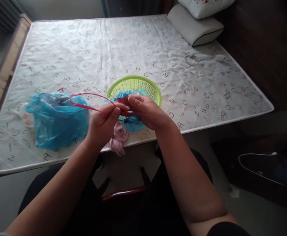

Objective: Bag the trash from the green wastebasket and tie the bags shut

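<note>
My left hand point(105, 123) is closed, with its thumb and fingers pinching a thin red cord point(86, 107) that loops out to the left. Close beside it, my right hand point(147, 109) has its fingers curled in against red cord at the fingertips; exactly how it grips there is partly hidden. Just beyond and below the hands is crumpled blue plastic point(134, 123), with a small dark spot near the fingers. A green plastic basket point(133, 78) sits behind my hands, partly covered by them. Below the left fingers, a pink cloth point(118, 141) hangs at the mattress edge.
A blue plastic bag point(59, 127) stands on the left of the letter-patterned mattress point(96, 49), with red cord across its top. At the far right lie a grey-white pillow point(192, 26) and a white cushion point(204, 6). A stool point(125, 192) shows between my legs.
</note>
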Motion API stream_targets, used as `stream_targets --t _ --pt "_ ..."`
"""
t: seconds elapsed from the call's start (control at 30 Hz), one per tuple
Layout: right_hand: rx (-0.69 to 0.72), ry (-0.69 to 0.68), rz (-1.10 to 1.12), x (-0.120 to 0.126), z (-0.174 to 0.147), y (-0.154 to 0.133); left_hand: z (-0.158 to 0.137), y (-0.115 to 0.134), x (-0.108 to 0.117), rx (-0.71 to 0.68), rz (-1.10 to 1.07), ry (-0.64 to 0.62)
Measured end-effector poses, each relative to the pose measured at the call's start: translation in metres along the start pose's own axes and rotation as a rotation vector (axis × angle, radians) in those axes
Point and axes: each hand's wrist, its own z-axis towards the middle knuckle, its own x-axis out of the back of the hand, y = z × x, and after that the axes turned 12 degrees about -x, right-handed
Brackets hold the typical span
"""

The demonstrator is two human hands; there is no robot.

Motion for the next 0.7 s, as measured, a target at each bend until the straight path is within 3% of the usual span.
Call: stream_targets --t 0.17,0.43,0.7 --pt "-0.070 0.139 -0.049 -0.002 0.001 -0.002 -0.002 0.001 0.004 -0.118 0.089 -0.188" --pt "0.075 0.380 -0.052 0.005 0.014 0.004 -0.006 0.005 -0.007 -0.243 0.137 -0.401" --pt "-0.008 0.649 -0.175 0.021 0.017 0.008 -0.009 0.001 -0.007 -0.455 0.200 -0.360"
